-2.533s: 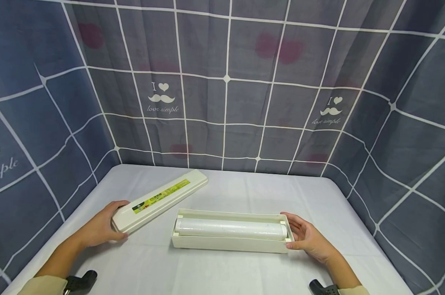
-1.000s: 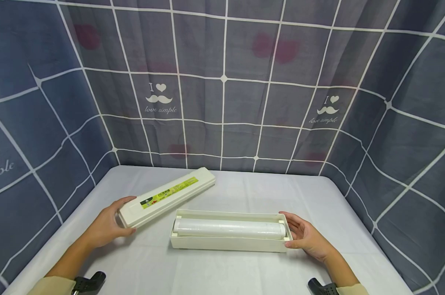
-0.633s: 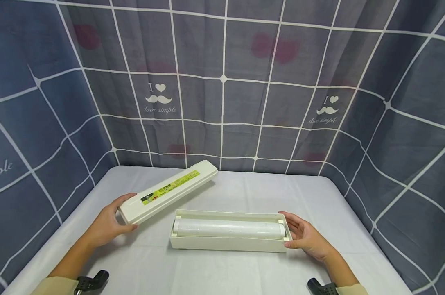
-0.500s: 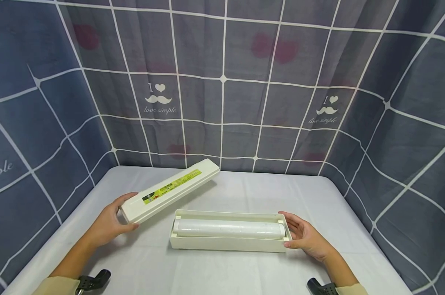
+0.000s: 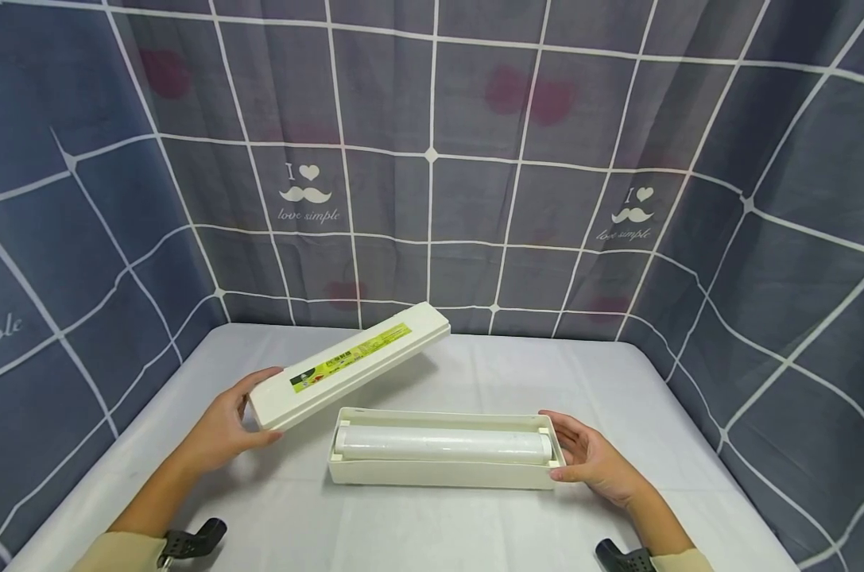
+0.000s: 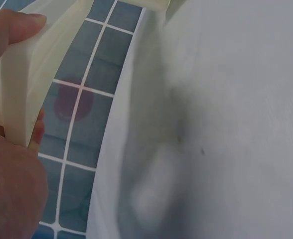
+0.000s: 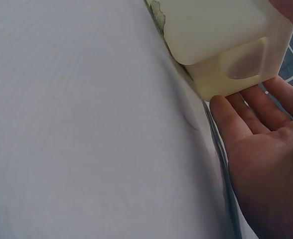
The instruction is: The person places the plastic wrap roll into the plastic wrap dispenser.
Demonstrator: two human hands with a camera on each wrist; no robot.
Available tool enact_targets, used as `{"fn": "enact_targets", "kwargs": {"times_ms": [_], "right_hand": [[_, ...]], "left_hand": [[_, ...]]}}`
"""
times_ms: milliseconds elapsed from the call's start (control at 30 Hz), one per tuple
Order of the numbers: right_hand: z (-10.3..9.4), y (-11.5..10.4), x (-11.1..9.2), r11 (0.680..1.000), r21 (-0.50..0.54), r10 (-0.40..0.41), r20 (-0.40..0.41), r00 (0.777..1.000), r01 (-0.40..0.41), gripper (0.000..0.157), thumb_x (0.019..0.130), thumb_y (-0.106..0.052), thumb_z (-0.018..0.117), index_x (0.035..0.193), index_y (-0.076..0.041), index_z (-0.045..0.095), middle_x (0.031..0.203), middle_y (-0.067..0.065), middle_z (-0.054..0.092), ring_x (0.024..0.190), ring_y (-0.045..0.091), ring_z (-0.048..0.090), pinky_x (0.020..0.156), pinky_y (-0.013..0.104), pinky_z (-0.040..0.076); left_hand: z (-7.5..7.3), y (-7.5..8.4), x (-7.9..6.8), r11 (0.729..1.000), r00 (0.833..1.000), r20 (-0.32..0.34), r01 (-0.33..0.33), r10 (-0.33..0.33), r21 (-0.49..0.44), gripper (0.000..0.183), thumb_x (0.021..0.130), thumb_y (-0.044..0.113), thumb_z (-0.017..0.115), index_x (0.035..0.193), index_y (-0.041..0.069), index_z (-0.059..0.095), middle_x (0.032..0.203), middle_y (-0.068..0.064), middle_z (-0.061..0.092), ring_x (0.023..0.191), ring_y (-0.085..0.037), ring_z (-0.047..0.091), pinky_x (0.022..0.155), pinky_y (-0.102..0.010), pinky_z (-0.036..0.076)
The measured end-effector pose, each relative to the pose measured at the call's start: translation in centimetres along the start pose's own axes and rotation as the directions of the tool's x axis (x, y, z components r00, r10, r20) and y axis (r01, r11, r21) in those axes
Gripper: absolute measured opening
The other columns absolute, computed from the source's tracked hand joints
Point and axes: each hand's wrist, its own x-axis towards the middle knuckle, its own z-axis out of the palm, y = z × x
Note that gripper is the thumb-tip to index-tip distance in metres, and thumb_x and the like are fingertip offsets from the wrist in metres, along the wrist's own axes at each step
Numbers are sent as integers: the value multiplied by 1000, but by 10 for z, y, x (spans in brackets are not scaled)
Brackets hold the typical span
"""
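Note:
A long white lid (image 5: 353, 365) with a green and yellow label slants up to the right, its far end raised over the table. My left hand (image 5: 224, 425) grips the lid's near left end, thumb in front and fingers behind; the left wrist view shows the lid's hollow underside (image 6: 57, 55). In front of it an uncovered cling film box (image 5: 439, 475) stands on the table, with a white roll (image 5: 442, 443) lying lengthwise inside. My right hand (image 5: 599, 465) holds the box's right end, thumb at the front corner, fingers at the back. In the right wrist view the fingers touch that end wall (image 7: 236, 64).
A white cloth covers the table (image 5: 432, 532). Dark grid-patterned curtains (image 5: 389, 191) enclose it at the back and both sides. Each wrist wears a black strap-on device (image 5: 195, 540).
My left hand has lifted the lid off the table and moved it right, its far end rising most. The right hand and the box have stayed in place.

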Motion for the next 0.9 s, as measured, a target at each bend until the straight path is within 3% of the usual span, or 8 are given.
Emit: {"fn": "enact_targets", "kwargs": {"times_ms": [367,633,900], "right_hand": [[2,-2,0,1000,-3,-7,5,1000,7,98,81,6,78,156,13,16,154,5,47,136,5,53,104,25,54],[2,-2,0,1000,1,2,3,1000,-2,98,81,8,78,156,14,15,153,4,47,135,5,53,103,25,54],[2,-4,0,1000,-3,9,-1,1000,-9,98,81,5,80,157,12,18,155,6,46,136,4,52,104,24,54]], "left_hand": [[5,10,10,993,997,60,-33,39,-110,94,70,-4,89,152,10,46,146,-1,54,122,5,49,99,-4,36],[10,21,21,974,987,134,-56,87,-221,92,72,-4,87,152,9,46,148,-4,54,126,-1,53,101,-8,40],[18,27,29,959,973,180,-95,147,-266,90,73,-5,86,152,6,45,152,-12,50,130,-2,51,104,-9,41]]}}
